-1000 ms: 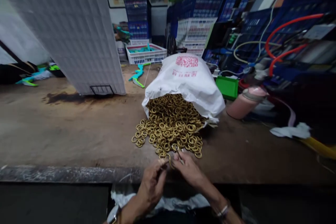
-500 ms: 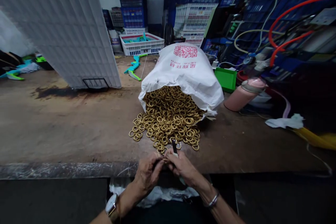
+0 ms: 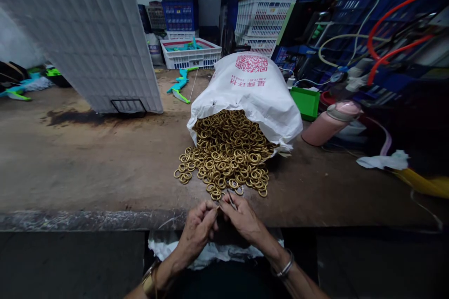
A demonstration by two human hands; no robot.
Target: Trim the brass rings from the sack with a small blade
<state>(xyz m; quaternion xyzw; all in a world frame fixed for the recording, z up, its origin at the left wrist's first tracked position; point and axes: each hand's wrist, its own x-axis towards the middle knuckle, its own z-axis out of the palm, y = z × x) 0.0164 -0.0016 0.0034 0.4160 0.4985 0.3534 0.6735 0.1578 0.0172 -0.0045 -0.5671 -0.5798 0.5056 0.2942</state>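
Note:
My left hand is closed in a pinch at the table's front edge, its fingertips meeting those of my right hand. What sits in that pinch is too small and covered to make out. My right hand is wrapped around a thin, dark, knife-like tool, which points away from me; its exact kind is unclear. Just beyond both hands lies a heap of gold-coloured rings, spilling from the mouth of a white woven sack with red print, which rests on its side.
The brown worktable carries a tall pale ribbed panel at left, a toy bow, a green tray and a pink bottle. Crates are stacked behind. Under the edge, crumpled white plastic hangs over my lap.
The tool in my right hand has turned, now showing a thin edge instead of its broad dark face. My left wrist has rolled slightly. The whole view has shifted a little.

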